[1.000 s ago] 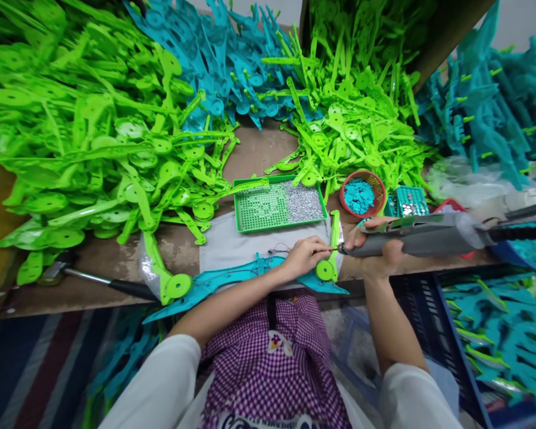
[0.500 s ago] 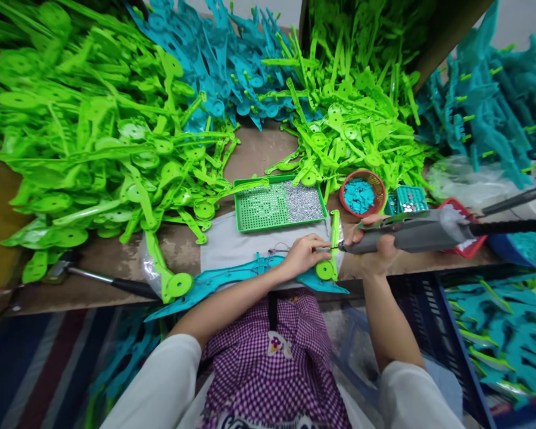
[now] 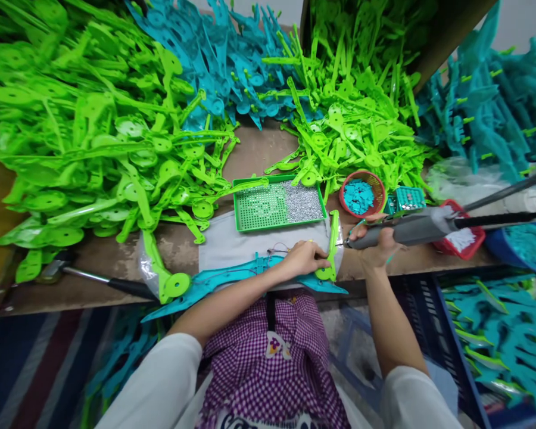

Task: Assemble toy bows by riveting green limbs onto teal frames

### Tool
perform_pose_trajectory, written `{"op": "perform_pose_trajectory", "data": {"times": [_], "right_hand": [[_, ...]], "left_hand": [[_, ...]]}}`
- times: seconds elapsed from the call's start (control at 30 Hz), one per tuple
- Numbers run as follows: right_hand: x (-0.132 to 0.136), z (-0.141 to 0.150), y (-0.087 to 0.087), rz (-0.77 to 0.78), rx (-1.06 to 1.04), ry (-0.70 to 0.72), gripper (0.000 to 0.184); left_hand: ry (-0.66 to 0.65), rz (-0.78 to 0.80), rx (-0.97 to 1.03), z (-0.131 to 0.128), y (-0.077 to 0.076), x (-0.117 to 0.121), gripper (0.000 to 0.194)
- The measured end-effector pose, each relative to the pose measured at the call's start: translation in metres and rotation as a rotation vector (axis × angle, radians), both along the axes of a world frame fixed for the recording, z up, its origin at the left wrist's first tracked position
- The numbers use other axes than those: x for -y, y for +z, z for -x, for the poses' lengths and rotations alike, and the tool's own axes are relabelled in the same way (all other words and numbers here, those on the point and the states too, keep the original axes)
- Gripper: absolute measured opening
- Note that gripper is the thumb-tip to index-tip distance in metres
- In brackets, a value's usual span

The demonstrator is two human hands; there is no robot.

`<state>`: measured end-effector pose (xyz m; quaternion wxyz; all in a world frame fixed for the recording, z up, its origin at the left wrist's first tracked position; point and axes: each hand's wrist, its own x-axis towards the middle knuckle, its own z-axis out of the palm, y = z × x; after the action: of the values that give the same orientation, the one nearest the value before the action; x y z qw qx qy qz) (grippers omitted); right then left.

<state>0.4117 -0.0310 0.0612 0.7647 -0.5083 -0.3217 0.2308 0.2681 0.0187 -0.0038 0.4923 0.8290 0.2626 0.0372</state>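
Here's my right hand (image 3: 379, 243), fingers wrapped snugly around a long grey tube-shaped driver (image 3: 413, 231), its thin dark tip pointing straight across at my left hand (image 3: 304, 260). Over on that side my fingers are bunched low, fingertips down on the round base of a bright lime-green plastic arm (image 3: 333, 241); whether they pinch it or only press, I can't tell. The arm stands out away from me, just beyond my left fingertips, with the driver's tip right beside it; touching or a hair apart, too fine to call!

Beneath my left hand and wrist runs a long, curved turquoise plastic frame (image 3: 223, 276), thin reddish wires (image 3: 278, 247) lying just left of my knuckles. Out at its far left end, well away from my grip, sits a second lime-green plastic arm with a round base (image 3: 155, 262). A pale grey cloth (image 3: 232, 238) lies under the frame. Straight beyond my left hand, a green perforated plastic tray (image 3: 250, 214) carries a heap of small silvery metal pieces (image 3: 302, 201), and past my right fingers sits a round red plastic basket (image 3: 379, 187) of turquoise chips (image 3: 358, 196).
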Motion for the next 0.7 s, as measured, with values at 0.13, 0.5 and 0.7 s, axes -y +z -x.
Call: {"op": "perform_pose_trajectory", "data": {"times": [0.13,0.5,0.7], "right_hand": [[-0.002,-0.002,-0.005,0.019,-0.039,0.018,0.038],[0.008,-0.007,-0.007,-0.010,0.073,0.146,0.035],[-0.048,0.024,0.030,-0.146,0.118,0.035,0.052]], "left_hand": [[0.053,0.040,-0.028,0.000,0.002,0.001,0.028],[-0.002,-0.043,0.013,0.001,0.001,0.003,0.025],[-0.025,-0.052,-0.018,0.000,0.002,0.000,0.024]]}}
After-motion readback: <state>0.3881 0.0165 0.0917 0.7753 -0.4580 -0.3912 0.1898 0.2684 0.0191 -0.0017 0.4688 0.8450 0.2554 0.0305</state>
